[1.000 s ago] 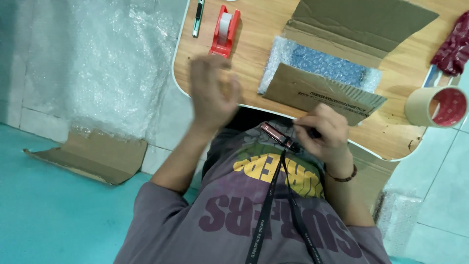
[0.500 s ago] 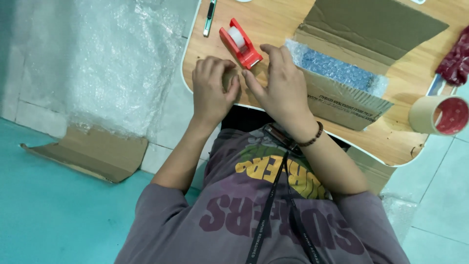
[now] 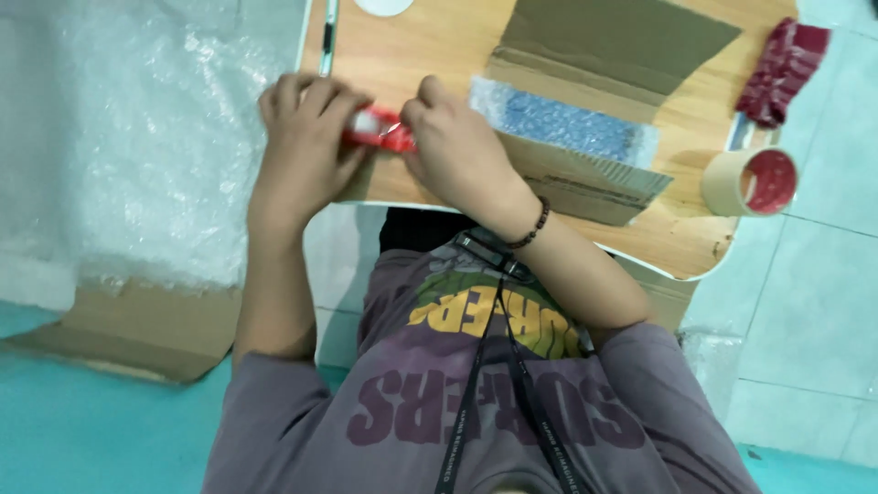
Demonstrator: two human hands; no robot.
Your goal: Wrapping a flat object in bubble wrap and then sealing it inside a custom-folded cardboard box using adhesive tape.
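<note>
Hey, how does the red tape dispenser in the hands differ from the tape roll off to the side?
The red tape dispenser is gripped between the left hand and right hand and mostly hidden; the tape roll rests alone near the wooden table edge, fully visible. The dispenser is red plastic; the roll is a beige ring with a reddish centre.

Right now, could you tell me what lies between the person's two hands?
In the head view, a red tape dispenser lies between the left hand and the right hand, gripped by both.
</note>
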